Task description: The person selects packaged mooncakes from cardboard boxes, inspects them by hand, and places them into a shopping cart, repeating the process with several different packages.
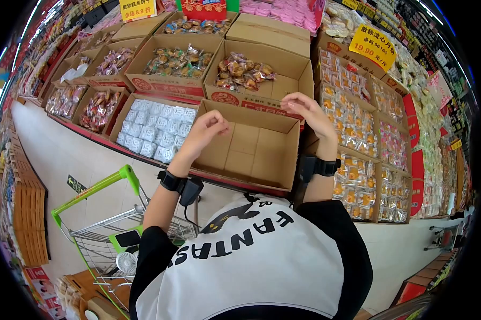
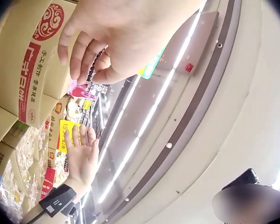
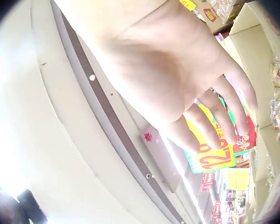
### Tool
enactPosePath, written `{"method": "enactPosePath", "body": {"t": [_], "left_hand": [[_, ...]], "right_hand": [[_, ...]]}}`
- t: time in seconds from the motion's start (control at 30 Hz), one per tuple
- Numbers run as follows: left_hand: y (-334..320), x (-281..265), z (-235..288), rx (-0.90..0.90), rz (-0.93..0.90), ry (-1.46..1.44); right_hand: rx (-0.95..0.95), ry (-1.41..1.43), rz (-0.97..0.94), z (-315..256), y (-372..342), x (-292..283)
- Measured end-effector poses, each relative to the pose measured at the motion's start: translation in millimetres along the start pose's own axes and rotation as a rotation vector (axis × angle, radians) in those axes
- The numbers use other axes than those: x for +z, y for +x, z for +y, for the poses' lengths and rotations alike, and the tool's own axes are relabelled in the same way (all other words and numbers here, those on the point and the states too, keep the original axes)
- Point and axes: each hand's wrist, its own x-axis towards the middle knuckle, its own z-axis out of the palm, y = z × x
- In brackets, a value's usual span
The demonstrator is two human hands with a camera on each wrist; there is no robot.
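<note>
Both hands are raised over an empty cardboard box [image 1: 256,152] in the head view. The left hand [image 1: 204,130] hangs above its left side, fingers loosely bent, holding nothing; in the left wrist view this hand [image 2: 116,37] has its fingers spread and relaxed. The right hand [image 1: 312,117] is over the box's back right corner, fingers loosely extended, with nothing in it; the right wrist view shows that hand [image 3: 177,70] with fingers apart. Behind the empty box stands a box with wrapped pastries [image 1: 243,70]. White wrapped packets [image 1: 158,125] fill the box at the left.
A shopping cart [image 1: 99,200] with a green handle stands at lower left, a small fan [image 1: 126,262] on it. Boxes of packaged mooncakes [image 1: 356,184] line the right side. Further back are more pastry boxes [image 1: 179,63] and a yellow price sign [image 1: 373,47].
</note>
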Motion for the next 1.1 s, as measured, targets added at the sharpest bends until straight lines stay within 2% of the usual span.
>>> {"method": "enactPosePath", "body": {"t": [0.23, 0.3, 0.47, 0.53, 0.67, 0.8, 0.9, 0.97, 1.0, 1.03, 1.1], "left_hand": [[60, -19, 10, -0.016, 0.037, 0.143], [79, -26, 9, -0.046, 0.105, 0.201], [133, -58, -21, -0.006, 0.161, 0.386], [153, -71, -35, 0.070, 0.218, 0.599], [188, -88, -52, 0.050, 0.241, 0.656], [217, -96, -67, 0.010, 0.226, 0.704], [228, -91, -68, -0.007, 0.183, 0.883], [241, -98, -82, -0.078, 0.103, 0.888], [248, -101, -86, -0.195, 0.027, 0.894], [254, -102, -92, -0.199, 0.019, 0.895], [262, -104, -106, -0.288, -0.072, 1.064]], "right_hand": [[0.061, 0.056, 0.131, 19, 31, -10], [0.072, 0.054, 0.129, 26, 39, -12], [0.110, 0.078, 0.127, 50, 60, -19], [0.132, 0.099, 0.136, 55, 65, -22], [0.125, 0.193, 0.194, 75, 75, -26], [0.157, 0.241, 0.187, 83, 83, -27], [0.164, 0.243, 0.195, 83, 85, -26], [0.206, 0.273, 0.207, 83, 86, -29], [0.185, 0.309, 0.187, 88, 86, -32], [0.190, 0.314, 0.193, 92, 86, -34], [0.172, 0.329, 0.198, 98, 84, -38]]}}
